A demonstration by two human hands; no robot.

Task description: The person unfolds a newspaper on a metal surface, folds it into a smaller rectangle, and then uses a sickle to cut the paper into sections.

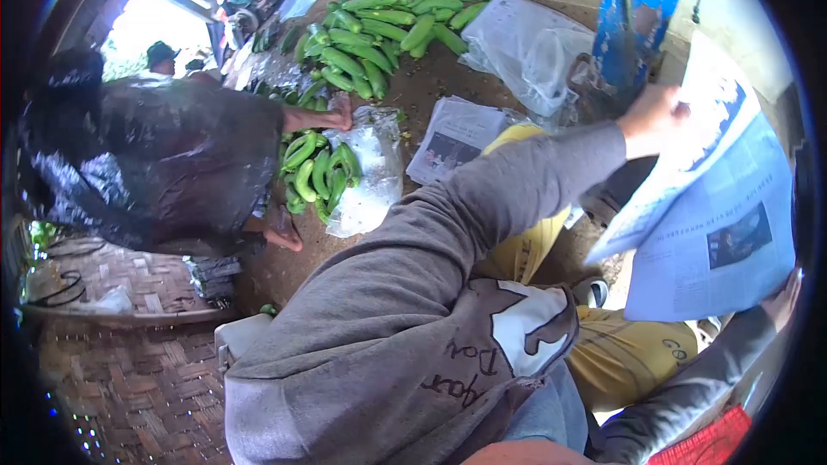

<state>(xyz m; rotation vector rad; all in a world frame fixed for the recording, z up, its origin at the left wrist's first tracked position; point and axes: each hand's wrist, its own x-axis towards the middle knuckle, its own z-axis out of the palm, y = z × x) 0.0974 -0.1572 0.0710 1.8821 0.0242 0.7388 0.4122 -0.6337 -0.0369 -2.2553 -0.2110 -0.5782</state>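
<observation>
My left hand [652,120] is closed on the upper edge of a large newspaper sheet [680,284], which hangs partly folded and tilted at the right. Lower down, my right hand [782,300] grips the sheet's far lower corner; its fingers are partly hidden by the paper and the dark image edge. Between the two hands the paper is spread, showing print and a dark photo. A stack of newspapers [461,129] lies on the ground beyond my left forearm. My yellow trouser legs [637,357] show beneath the sheet.
Long green bananas [370,39] are heaped by the wall, with more green bunches [319,172] beside a clear plastic sheet [370,172]. A plastic bag [530,47] lies near a blue post [642,17]. Another person [155,164] in dark clothing is at left, above woven matting [138,387].
</observation>
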